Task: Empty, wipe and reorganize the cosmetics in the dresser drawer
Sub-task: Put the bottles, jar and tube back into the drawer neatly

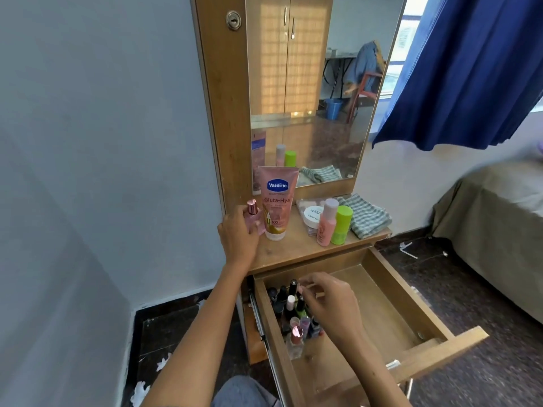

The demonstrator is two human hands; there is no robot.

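Now the left hand [239, 236] grips a pink perfume bottle [255, 217] upright beside the tube [277, 201] on the shelf, while the right hand [329, 304] (fingers curled, nearer) hovers directly above polish bottles [293, 312] standing in the drawer [390, 304].

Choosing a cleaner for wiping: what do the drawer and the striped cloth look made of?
Drawer: apparently wood-look laminate board, matte light brown, with printed-looking grain and flat panel edges; solid wood can't be excluded. Striped cloth: soft woven fabric, probably cotton, green-and-white stripes, lying in limp folds.
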